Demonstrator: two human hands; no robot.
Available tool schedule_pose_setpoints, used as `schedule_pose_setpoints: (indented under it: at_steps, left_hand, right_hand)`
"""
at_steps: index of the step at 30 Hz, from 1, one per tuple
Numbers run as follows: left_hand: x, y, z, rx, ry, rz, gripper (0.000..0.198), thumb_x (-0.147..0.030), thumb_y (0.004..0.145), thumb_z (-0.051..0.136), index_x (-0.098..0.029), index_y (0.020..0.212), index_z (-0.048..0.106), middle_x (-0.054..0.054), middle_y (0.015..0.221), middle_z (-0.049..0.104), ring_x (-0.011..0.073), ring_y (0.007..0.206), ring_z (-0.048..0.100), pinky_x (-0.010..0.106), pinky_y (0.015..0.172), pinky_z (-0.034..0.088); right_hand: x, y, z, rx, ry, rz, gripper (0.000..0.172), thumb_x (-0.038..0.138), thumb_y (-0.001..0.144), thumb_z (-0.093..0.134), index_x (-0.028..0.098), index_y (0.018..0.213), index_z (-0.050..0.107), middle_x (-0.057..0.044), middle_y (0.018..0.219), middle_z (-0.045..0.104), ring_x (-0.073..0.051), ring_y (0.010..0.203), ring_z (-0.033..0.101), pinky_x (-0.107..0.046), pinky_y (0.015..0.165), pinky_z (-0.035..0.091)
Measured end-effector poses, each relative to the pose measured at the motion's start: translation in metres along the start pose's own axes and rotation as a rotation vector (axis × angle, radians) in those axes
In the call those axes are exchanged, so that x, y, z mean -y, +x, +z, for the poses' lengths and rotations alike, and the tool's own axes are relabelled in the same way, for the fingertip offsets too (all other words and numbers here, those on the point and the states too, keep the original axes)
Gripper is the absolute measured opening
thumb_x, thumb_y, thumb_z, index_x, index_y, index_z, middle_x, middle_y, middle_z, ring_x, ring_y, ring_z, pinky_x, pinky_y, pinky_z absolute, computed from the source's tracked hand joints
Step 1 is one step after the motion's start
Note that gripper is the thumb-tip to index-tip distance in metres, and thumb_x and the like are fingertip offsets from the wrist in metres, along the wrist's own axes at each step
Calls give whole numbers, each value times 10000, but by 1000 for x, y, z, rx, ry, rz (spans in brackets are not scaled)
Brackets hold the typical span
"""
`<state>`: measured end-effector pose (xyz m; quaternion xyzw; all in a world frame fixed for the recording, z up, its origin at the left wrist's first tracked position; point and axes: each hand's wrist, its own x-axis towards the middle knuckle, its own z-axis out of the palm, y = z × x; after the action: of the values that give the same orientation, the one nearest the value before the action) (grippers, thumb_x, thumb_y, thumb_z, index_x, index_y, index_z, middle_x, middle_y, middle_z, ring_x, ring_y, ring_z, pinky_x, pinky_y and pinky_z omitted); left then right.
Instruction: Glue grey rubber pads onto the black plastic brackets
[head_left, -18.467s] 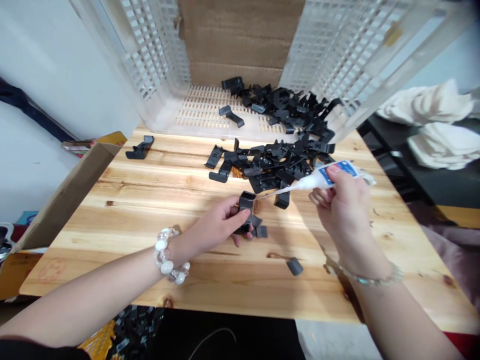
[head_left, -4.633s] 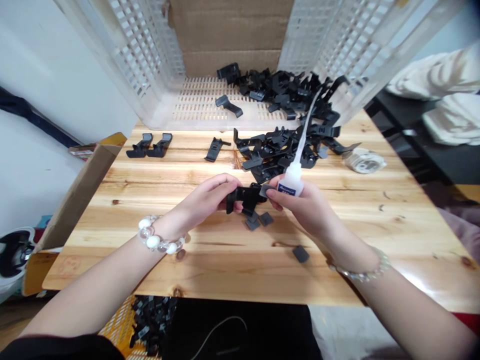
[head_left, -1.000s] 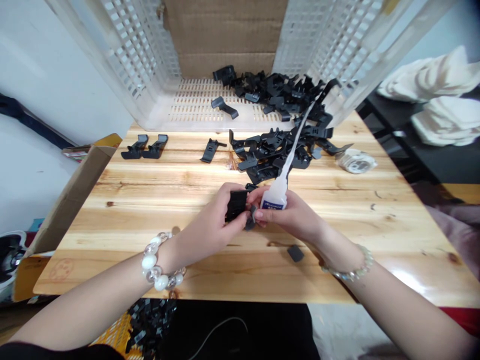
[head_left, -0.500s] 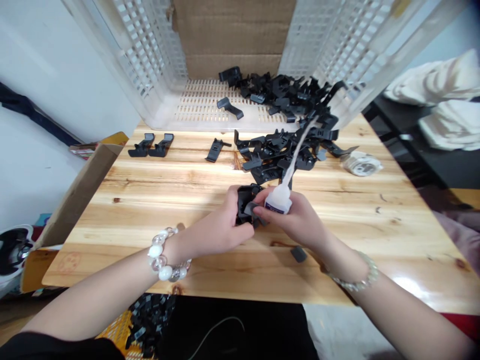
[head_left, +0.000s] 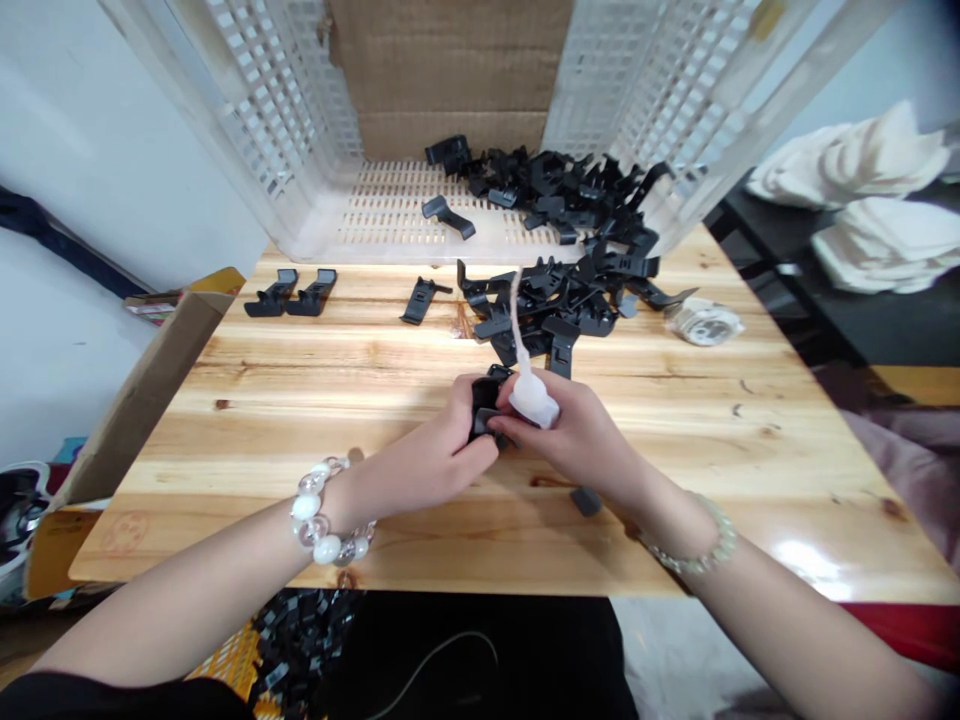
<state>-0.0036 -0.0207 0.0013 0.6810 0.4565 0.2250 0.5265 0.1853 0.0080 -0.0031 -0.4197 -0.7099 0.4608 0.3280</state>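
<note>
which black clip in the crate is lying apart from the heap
The single clip on the crate floor, left of the heap; every other clip in there sits in that pile.

wooden table [head_left: 300, 380] carrying: white crate [head_left: 390, 215] | black clip pile [head_left: 570, 300] spilling out | two clips [head_left: 291, 292] lying left | possibly a tape roll [head_left: 703, 323] sitting right

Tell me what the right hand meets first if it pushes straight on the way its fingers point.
The black clip held in the left hand. The right hand, gripping the glue bottle, points left at it, fingertips apparently touching it; depth is unclear.
</note>
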Motion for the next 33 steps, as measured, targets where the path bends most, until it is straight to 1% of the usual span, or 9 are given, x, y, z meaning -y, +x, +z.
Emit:
schedule_pose_setpoints:
  at_steps: [5, 8, 12, 16, 18, 21, 27, 30, 33]
  left_hand:
    - [2, 3, 4, -32, -84, 20, 328, -391, 999, 375, -211, 1270, 331, 60, 966, 571, 174, 799, 579, 338, 723, 521]
    - [0, 6, 6, -18, -246, 29, 300, -427, 990, 400, -201, 1185, 375, 49, 916, 561, 172, 772, 586, 316, 638, 540]
    - [-6, 9, 4, -26, -461, 48, 212, -372, 979, 436, -191, 1085, 407, 48, 924, 557, 176, 774, 610, 295, 572, 541]
    - [-6, 12, -1, -82, -613, 39, 156, -299, 982, 424, -186, 1085, 396, 28, 875, 574, 156, 702, 620, 290, 558, 536]
    - [-5, 13, -3, -106, -651, 33, 144, -281, 983, 416, -185, 1089, 395, 21, 854, 583, 151, 684, 625, 290, 564, 541]
    - [-6, 13, -5, -128, -671, 31, 132, -270, 983, 407, -185, 1084, 401, 20, 850, 591, 150, 683, 633, 291, 573, 547]
    - [-10, 12, -5, -182, -662, 21, 108, -237, 980, 376, -181, 1071, 398, 16, 836, 590, 144, 655, 628, 288, 562, 548]
    - [-8, 12, -6, -174, -649, 7, 121, -242, 982, 389, -178, 1083, 403, 16, 828, 599, 140, 643, 629, 276, 557, 546]
    - [-6, 12, -8, -143, -643, -30, 144, -272, 979, 422, -177, 1087, 417, 24, 845, 618, 142, 637, 638, 286, 559, 563]
  right_hand:
    - [-3, 1, 1, -48, 27, -1, 141, 235, 779, 692, 206, 810, 558, 21, 739, 600, -133, 684, 559, -266, 629, 438]
    - [0, 4, -3, -38, 188, 80, 227, 224, 719, 745, 204, 847, 559, 27, 747, 588, -127, 689, 561, -262, 631, 457]
    - [4, 9, -13, -10, 438, 180, 401, 234, 654, 807, 203, 975, 569, 33, 756, 599, -111, 645, 563, -250, 603, 478]
    - [1, 12, -25, -70, 565, 226, 312, 457, 774, 712, 189, 841, 568, 18, 638, 581, -100, 495, 514, -223, 430, 378]
    - [-1, 14, -31, -93, 589, 275, 436, 620, 826, 574, 187, 783, 559, 12, 577, 545, -87, 410, 439, -216, 358, 275]
    - [-4, 17, -38, -99, 604, 332, 604, 768, 813, 427, 183, 831, 580, 23, 521, 488, -65, 357, 296, -213, 347, 157]
    - [-5, 20, -48, -121, 690, 354, 485, 624, 887, 474, 206, 1100, 597, 28, 672, 477, -75, 456, 317, -223, 401, 244]
    - [-5, 20, -54, -173, 685, 302, 474, 624, 909, 429, 245, 1140, 597, 41, 681, 445, -71, 438, 244, -222, 367, 196]
    - [-3, 22, -59, -244, 686, 280, 454, 636, 893, 454, 253, 1077, 614, 38, 679, 447, -68, 431, 258, -221, 349, 180]
